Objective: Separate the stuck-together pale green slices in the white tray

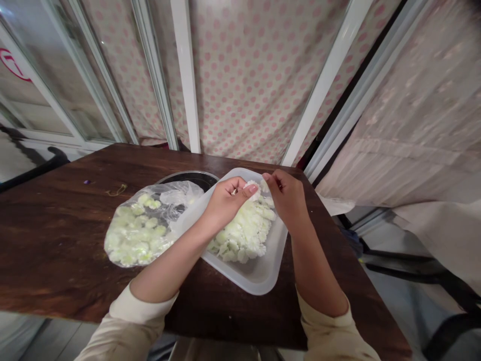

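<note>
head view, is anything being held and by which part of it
The left hand holds a white piece, thumb across its middle. The right hand has fingertips at a second piece's top edge; whether they grip it cannot be told.

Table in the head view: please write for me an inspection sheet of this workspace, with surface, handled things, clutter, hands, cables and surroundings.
Surface: dark wooden table
Handled things: pale pieces in white tray; more in clear bag
Clutter: purple scrap, thin stringy loop
Hands: left hand pinches white piece; right hand close by, grip unclear
Cables: nothing seen
Surroundings: dotted curtain, white frames
</note>
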{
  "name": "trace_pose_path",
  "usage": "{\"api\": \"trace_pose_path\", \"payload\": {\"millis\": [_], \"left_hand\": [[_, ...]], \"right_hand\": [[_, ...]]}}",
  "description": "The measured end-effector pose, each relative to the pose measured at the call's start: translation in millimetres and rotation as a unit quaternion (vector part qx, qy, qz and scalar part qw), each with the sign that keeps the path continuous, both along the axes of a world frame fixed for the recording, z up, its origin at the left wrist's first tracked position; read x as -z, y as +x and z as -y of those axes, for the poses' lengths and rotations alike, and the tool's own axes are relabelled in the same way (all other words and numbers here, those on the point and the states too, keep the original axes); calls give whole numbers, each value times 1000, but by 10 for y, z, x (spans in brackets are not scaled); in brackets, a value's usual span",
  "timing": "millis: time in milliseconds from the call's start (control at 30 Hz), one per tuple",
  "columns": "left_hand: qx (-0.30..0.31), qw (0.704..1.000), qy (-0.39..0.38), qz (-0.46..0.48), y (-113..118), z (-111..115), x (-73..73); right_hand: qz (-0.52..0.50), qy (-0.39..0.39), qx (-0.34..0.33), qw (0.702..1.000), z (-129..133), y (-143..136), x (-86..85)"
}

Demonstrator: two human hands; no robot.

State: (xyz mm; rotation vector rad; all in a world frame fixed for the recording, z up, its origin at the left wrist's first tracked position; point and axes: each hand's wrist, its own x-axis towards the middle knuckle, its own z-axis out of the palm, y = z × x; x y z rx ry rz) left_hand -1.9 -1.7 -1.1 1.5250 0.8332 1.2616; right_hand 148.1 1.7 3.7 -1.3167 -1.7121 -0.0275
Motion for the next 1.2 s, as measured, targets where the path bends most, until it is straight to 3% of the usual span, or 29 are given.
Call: {"api": "trace_pose_path", "payload": {"millis": [233,333,400,567,633,833,900,1000,1200], "left_hand": [[-7,1000,19,23,6,-42,31],[-4,999,18,29,11,-46,41],[-3,1000,13,28,16,-41,45],[5,1000,-5,27,13,8,20],[4,999,-10,30,6,23,1],[-9,999,-7,34,1,-10,-1],[-5,999,-5,41,5,-23,14],[7,998,-19,63,18,-31,29],[18,981,-111,157,38,-57,15]], "right_hand": [[-34,-49,-207,977,75,-92,-43],[-40,-75,-234,968,76,-98,-47],[-38,-64,-207,976,59,-84,-41],[-12,11,-45,999,-24,-10,4],[-15,2,-37,999,-43,14,21],[-70,-65,-230,969,42,-52,-8],[-51,-86,-261,960,81,-85,-39],[-35,-67,-228,971,94,-91,-64],[-9,-10,-12,1000,-17,-9,44]]}}
